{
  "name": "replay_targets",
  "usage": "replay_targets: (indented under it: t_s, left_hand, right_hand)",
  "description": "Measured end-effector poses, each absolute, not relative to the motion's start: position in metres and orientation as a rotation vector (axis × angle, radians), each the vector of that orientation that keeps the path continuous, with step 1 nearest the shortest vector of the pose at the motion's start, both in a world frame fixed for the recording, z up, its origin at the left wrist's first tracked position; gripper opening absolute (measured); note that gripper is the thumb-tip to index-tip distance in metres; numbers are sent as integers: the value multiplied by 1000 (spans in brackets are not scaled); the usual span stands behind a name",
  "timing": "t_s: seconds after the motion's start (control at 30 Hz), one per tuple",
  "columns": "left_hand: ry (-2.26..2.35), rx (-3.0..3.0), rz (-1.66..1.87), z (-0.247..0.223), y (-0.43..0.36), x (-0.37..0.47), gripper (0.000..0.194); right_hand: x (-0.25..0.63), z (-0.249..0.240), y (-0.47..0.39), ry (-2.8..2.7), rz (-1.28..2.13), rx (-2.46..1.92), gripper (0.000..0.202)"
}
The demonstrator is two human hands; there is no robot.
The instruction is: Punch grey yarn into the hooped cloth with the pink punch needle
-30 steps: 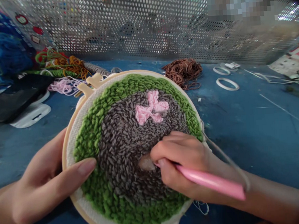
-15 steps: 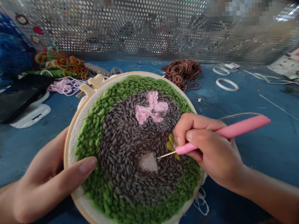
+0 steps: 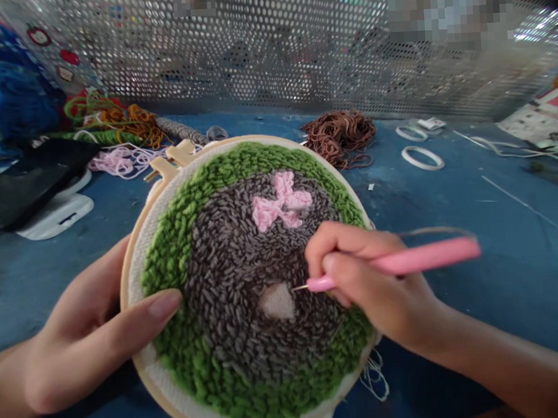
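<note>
- A blue table (image 3: 447, 206), a perforated metal panel (image 3: 252, 60) along its far edge.
- The round hooped embroidery (image 3: 245, 273), green around dark grey, held tilted over the table's near side.
- The right hand (image 3: 391, 303), its fingers pinched closely around the pink punch needle (image 3: 431, 255).
- The left hand (image 3: 94, 343), thumb on the green stitches, gripping the hoop's left rim; its other fingers are mostly hidden behind.
- Brown yarn (image 3: 341, 137) near the table's far edge.
- A pink flower (image 3: 285, 202) in the grey.
- A bare patch (image 3: 279, 301), the needle's tip at its right edge.
</note>
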State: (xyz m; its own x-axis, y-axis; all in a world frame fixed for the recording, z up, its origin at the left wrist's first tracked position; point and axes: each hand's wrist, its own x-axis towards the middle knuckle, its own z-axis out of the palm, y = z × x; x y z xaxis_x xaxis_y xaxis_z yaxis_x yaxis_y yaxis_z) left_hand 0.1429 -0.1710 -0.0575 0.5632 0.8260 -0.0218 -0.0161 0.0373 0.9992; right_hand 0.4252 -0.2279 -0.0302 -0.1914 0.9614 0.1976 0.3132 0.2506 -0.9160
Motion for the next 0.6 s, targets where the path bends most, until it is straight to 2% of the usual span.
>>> replay_targets:
  t_s: [0.07, 0.2, 0.3, 0.47, 0.53, 0.6]
  left_hand:
    - [746, 1379, 761, -55, -171, 146, 63]
    - [768, 1366, 778, -54, -172, 152, 59]
    - [769, 1347, 771, -57, -171, 148, 63]
    - [764, 1327, 728, -56, -171, 145, 73]
    - [819, 1278, 728, -51, -172, 150, 75]
    - [850, 1238, 724, -47, -172, 155, 73]
  right_hand:
    - [431, -33, -227, -1412, 1095, -1169, 25]
    - [437, -37, -226, -1216, 1129, -1117, 27]
    - [433, -35, -227, -1326, 1060, -1157, 26]
    - [419, -30, -226, -1878, 786, -1199, 15]
    - [417, -31, -222, -1887, 851, -1213, 13]
    - [419, -32, -218, -1673, 1024, -1246, 16]
